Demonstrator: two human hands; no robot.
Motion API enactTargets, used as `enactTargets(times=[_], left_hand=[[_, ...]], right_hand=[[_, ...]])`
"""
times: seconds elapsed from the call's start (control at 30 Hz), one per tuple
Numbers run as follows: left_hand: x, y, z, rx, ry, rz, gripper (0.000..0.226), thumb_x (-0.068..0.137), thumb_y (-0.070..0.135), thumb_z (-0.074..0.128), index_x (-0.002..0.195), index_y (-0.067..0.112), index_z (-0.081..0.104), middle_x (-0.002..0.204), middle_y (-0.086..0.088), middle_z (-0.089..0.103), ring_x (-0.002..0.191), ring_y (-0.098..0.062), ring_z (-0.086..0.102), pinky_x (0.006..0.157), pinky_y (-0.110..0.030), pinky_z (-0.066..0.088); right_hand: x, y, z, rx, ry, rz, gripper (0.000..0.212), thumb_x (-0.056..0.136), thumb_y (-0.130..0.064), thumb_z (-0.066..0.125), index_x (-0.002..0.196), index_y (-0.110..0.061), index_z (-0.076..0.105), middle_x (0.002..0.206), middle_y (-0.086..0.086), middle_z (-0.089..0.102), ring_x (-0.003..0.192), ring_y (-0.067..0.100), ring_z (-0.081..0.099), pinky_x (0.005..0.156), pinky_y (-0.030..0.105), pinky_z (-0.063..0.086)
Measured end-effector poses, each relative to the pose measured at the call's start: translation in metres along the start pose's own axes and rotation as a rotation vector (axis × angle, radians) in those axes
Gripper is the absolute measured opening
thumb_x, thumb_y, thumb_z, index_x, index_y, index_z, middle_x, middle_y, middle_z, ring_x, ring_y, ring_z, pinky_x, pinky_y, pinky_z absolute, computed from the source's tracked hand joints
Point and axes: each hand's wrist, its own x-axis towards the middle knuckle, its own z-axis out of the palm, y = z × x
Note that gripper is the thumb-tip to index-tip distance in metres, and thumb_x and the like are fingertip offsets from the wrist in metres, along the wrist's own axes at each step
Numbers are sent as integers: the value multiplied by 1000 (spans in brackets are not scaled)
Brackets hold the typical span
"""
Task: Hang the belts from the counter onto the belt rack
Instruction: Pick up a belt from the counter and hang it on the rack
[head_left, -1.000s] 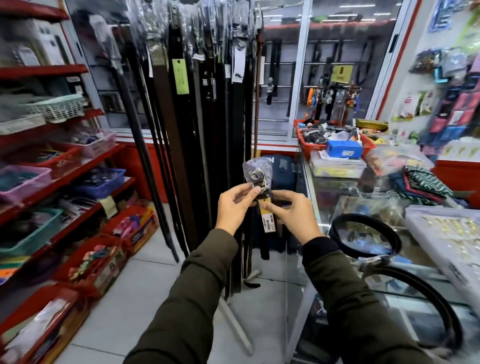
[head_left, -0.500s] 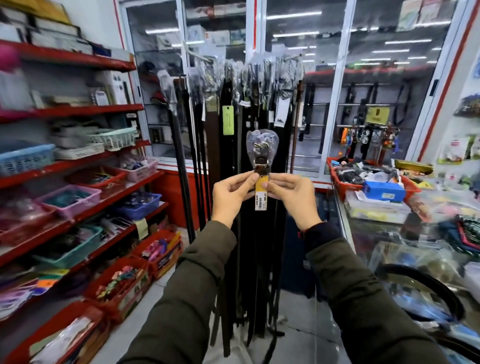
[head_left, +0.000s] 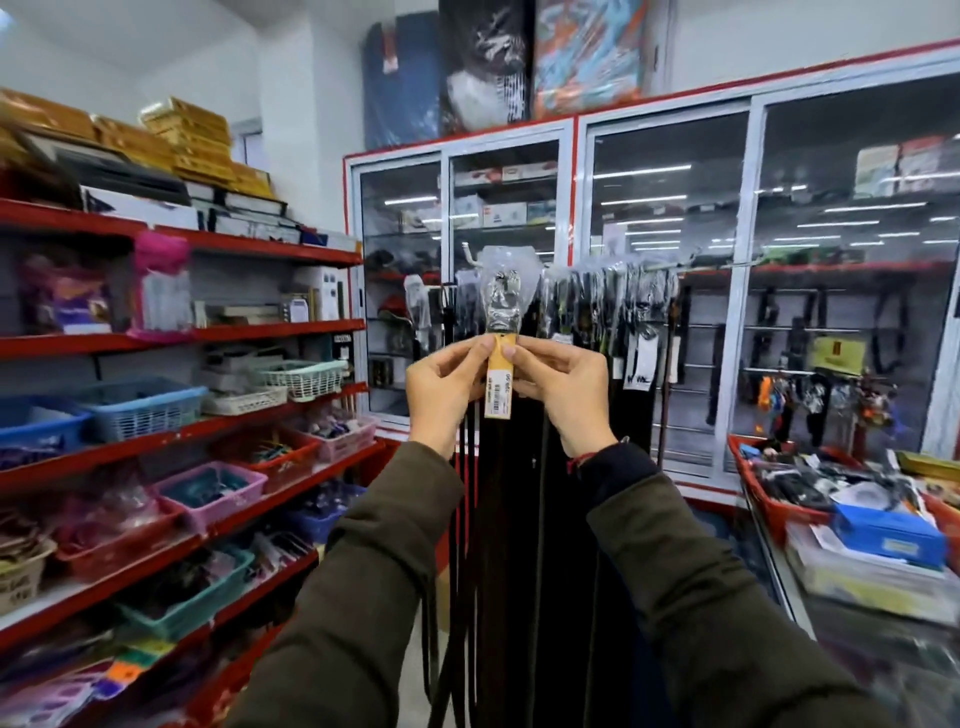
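Red shelving (head_left: 249, 332) lines the shop's left wall. Your left hand (head_left: 441, 389) and right hand (head_left: 563, 392) pinch one belt (head_left: 501, 332) before the belt rack (head_left: 597, 291).

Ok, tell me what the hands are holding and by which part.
Both hands, left hand and right hand, pinch one belt just below its plastic-wrapped buckle, at the yellow price tag.

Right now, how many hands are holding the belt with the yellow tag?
2: the left hand pinches the belt left of its yellow tag, and the right hand pinches it on the right.
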Motion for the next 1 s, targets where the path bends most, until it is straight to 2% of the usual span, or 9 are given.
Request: enactTargets(times=[0.1, 0.17, 0.27, 0.37, 0.53, 0.7, 0.9, 1.0], left_hand=[[16, 15, -8, -8, 14, 55, 9, 94, 18, 72, 98, 16, 80, 90, -3, 81, 80, -12, 77, 64, -20, 59], [24, 22, -12, -21, 33, 75, 10, 94, 17, 72, 100, 15, 80, 91, -5, 81, 81, -13, 77, 65, -22, 60], [31, 26, -16, -42, 53, 66, 16, 93, 16, 72, 105, 7, 78, 94, -11, 80, 78, -15, 77, 66, -23, 61], [35, 27, -18, -60, 59, 23, 14, 92, 16, 74, 103, 9, 79, 92, -11, 80, 75, -13, 77, 61, -20, 59], [39, 26, -17, -59, 45, -25, 18, 93, 14, 72, 108, 6, 77, 93, -11, 79, 71, -11, 75, 58, -19, 58], [45, 28, -16, -69, 50, -55, 27, 93, 17, 73, 114, 0, 76, 97, -15, 78, 69, -11, 75, 57, -18, 57], [50, 18, -18, -72, 42, -115, 24, 91, 19, 75, 109, 4, 78, 91, -10, 80, 71, -12, 76, 56, -18, 57], [52, 11, -17, -55, 29, -142, 18, 90, 20, 77, 104, 8, 80, 86, -7, 81, 71, -12, 78, 57, -18, 58]], right_hand=[[13, -12, 19, 10, -22, -12, 31, 87, -5, 76, 115, 9, 72, 106, 30, 75, 102, 39, 75, 82, 37, 65], [19, -18, 29, 7, -45, -28, 30, 87, -4, 76, 114, 9, 72, 106, 31, 75, 102, 42, 74, 81, 37, 65], [25, -22, 36, -32, -57, -52, 27, 87, -5, 76, 112, 7, 74, 103, 26, 77, 98, 38, 76, 76, 32, 66], [28, -19, 39, -66, -40, -43, 25, 88, -7, 76, 109, 5, 76, 100, 23, 78, 95, 34, 78, 75, 32, 65], [34, -17, 41, -48, -16, 6, 22, 88, -4, 74, 108, 7, 75, 102, 27, 77, 89, 32, 77, 69, 26, 64], [41, -17, 41, -45, 3, 24, 23, 88, -2, 74, 108, 9, 74, 100, 26, 77, 84, 29, 76, 71, 29, 65], [41, -6, 38, -20, 10, 56, 17, 89, -4, 74, 104, 4, 76, 83, 13, 77, 62, 10, 75, 61, 20, 62], [43, 0, 34, -41, 28, 81, 17, 89, -5, 74, 104, 3, 75, 92, 19, 77, 72, 19, 76, 63, 23, 64]])
